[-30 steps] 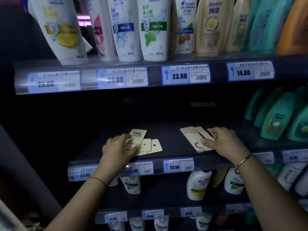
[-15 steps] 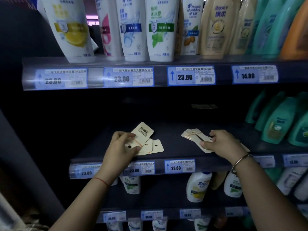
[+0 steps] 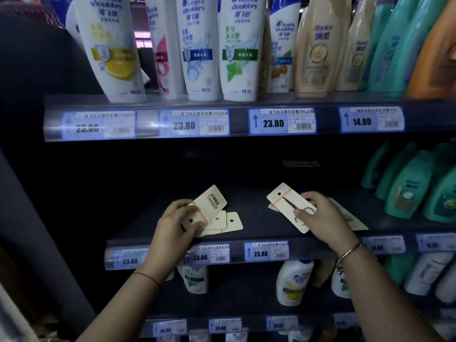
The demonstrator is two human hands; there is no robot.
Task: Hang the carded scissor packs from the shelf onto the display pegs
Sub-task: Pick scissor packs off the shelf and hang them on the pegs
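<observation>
On the dark middle shelf (image 3: 246, 233) lie beige carded scissor packs. My left hand (image 3: 172, 223) grips one pack (image 3: 208, 203) lifted off the shelf, its barcode back facing me and a rubber band round it. Two more packs (image 3: 229, 223) lie under and right of it. My right hand (image 3: 320, 218) pinches another pack (image 3: 283, 202) tilted up, small scissors showing on its face. More cards (image 3: 350, 218) lie beneath and behind that hand. No display pegs are in view.
Shampoo bottles (image 3: 202, 45) fill the shelf above, behind a rail of price labels (image 3: 281, 122). Teal bottles (image 3: 407, 186) stand at the right end of the middle shelf. More bottles (image 3: 293, 282) sit on the shelf below.
Both hands have raised their packs higher off the shelf. The right-hand pack has tilted up so its scissors face me.
</observation>
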